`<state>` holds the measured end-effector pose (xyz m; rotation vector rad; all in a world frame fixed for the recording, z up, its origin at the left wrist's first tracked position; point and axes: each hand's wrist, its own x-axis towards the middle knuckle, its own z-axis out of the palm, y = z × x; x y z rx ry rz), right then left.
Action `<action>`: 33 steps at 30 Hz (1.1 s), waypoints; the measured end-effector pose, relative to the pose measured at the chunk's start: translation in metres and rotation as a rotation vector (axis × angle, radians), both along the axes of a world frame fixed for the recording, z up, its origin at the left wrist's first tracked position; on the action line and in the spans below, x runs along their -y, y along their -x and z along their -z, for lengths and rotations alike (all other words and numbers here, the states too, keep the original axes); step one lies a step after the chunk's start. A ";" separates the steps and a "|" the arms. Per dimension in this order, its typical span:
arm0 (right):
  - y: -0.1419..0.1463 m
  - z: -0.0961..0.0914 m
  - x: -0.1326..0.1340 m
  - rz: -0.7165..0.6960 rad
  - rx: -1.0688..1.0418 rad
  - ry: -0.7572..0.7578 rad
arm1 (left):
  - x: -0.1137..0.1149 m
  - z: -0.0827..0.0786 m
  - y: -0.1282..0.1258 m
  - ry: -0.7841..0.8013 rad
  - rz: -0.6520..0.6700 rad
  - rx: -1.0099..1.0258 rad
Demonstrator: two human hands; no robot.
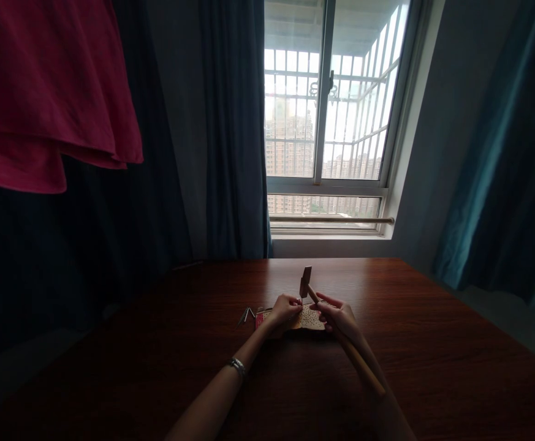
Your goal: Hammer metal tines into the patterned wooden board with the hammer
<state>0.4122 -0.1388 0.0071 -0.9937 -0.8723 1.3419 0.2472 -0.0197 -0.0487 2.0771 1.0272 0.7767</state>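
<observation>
My right hand (pixel 338 318) is closed round the wooden handle of a hammer (pixel 304 280), whose metal head is raised just above a small tan piece (pixel 311 317) dotted with many holes. The handle runs back past my wrist. My left hand (pixel 282 312) rests on the left end of that piece, its fingers pinched together under the hammer head as if round a thin upright tool, too small to make out. A bracelet is on my left wrist. The tan piece lies on a red-edged pad (pixel 260 317) on the dark wooden table (pixel 432 343).
A few thin metal tools (pixel 246 315) lie on the table just left of my left hand. Behind the table is a barred window (pixel 329 116) with blue curtains either side. A red cloth (pixel 51 92) hangs at the upper left.
</observation>
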 end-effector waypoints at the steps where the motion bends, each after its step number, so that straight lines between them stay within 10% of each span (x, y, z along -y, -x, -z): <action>1: 0.000 0.000 0.000 -0.001 0.002 0.005 | 0.000 0.000 0.000 0.002 -0.001 0.000; 19: -0.008 0.004 -0.003 0.105 0.022 -0.116 | -0.004 -0.002 0.007 -0.006 0.032 -0.017; 26: -0.028 0.023 -0.013 0.396 0.434 -0.146 | 0.003 -0.025 0.029 -0.130 0.065 -0.124; 33: -0.066 0.043 -0.016 0.560 0.793 -0.077 | 0.025 -0.013 0.033 -0.285 0.098 -0.343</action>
